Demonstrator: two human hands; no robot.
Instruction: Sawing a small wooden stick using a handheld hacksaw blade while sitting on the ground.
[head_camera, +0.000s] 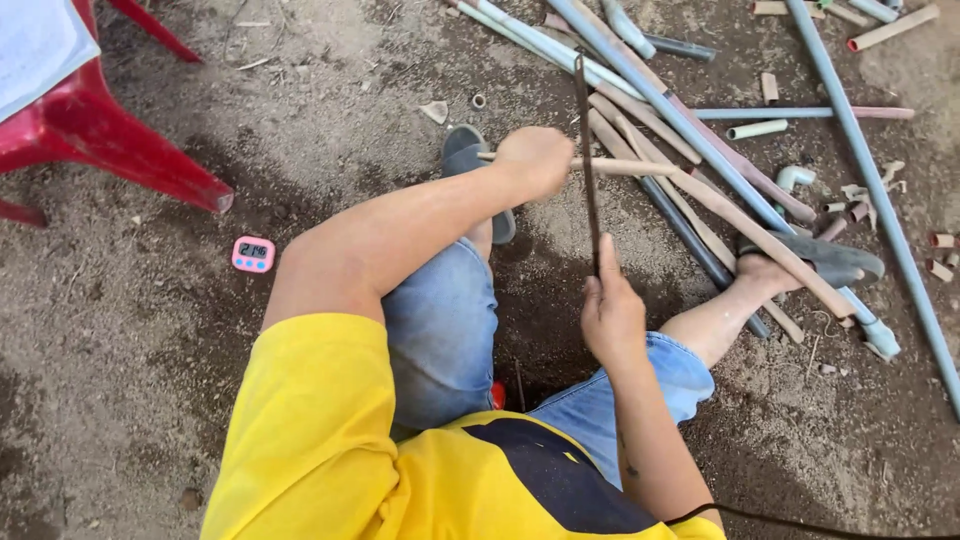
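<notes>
My left hand (535, 160) is closed around a thin tan pipe (625, 167) and holds it level above the dirt. My right hand (610, 310) grips the near end of a dark, narrow saw blade (586, 150). The blade runs away from me and crosses the tan pipe just right of my left fist. I sit low with knees apart in blue denim shorts (440, 330) and a yellow shirt (310, 440). My right foot in a dark sandal (820, 262) rests on the pile of pipes.
Several long grey, blue and tan pipes (690, 120) lie heaped ahead and to the right, with short cut pieces and elbow fittings (860, 195) scattered around. A red plastic chair (90, 130) stands at the left. A small pink digital timer (253, 254) lies on the dirt.
</notes>
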